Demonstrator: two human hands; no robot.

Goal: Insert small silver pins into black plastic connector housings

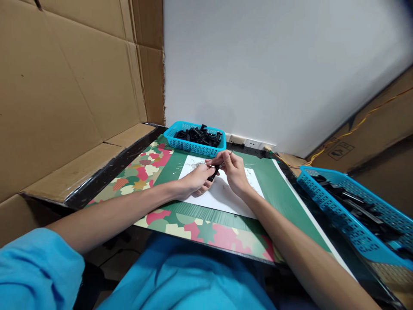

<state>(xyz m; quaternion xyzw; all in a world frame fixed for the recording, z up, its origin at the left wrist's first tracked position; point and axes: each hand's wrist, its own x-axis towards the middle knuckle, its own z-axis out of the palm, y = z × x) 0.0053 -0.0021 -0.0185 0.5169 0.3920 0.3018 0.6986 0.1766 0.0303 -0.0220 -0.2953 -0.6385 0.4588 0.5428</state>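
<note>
My left hand (200, 177) is closed around a small black plastic part (213, 174), held over a white sheet (222, 199). Close against it, my right hand (235, 168) pinches a thin, dark, pin-like tool (229, 156) whose lower end points toward the black part. Exactly where the tool meets the part is hidden by my fingers. A pile of tiny silvery metal pieces (196, 164) lies on the sheet beyond my left hand, and more small bits are scattered at the sheet's right side.
A blue basket (193, 148) full of black parts stands at the back by the wall. Another blue basket (351, 230) with longer black parts is at the right. The green patterned mat (280, 185) covers the table. Cardboard (74, 77) rises on the left; a yellow cable (345, 134) runs right.
</note>
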